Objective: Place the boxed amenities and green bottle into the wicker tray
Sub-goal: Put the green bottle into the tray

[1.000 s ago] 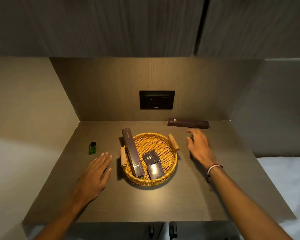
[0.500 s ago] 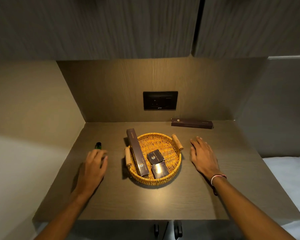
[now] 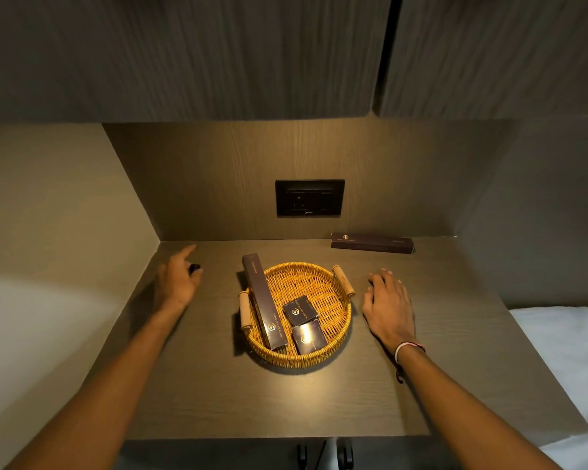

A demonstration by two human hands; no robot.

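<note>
A round wicker tray [image 3: 333,283] with two wooden handles sits mid-table. Inside it a long dark box [image 3: 261,300] leans over the left rim, with two small square boxes [image 3: 299,311] [image 3: 309,339] beside it. Another long dark box [image 3: 372,242] lies at the back right against the wall. My left hand [image 3: 179,279] is left of the tray, fingers curled around the green bottle, of which only the black cap [image 3: 195,268] shows. My right hand [image 3: 389,305] rests flat on the table just right of the tray, holding nothing.
A black socket panel [image 3: 309,198] is set in the back wall. Walls close the table at left and back, with cabinets overhead. White bedding [image 3: 564,368] lies to the right. Black chair parts [image 3: 323,454] show below the table's front edge.
My left hand reached forward to the green bottle and closed around it, and the bottle now sits further back in the hand. My right hand drew back and settled flat beside the tray.
</note>
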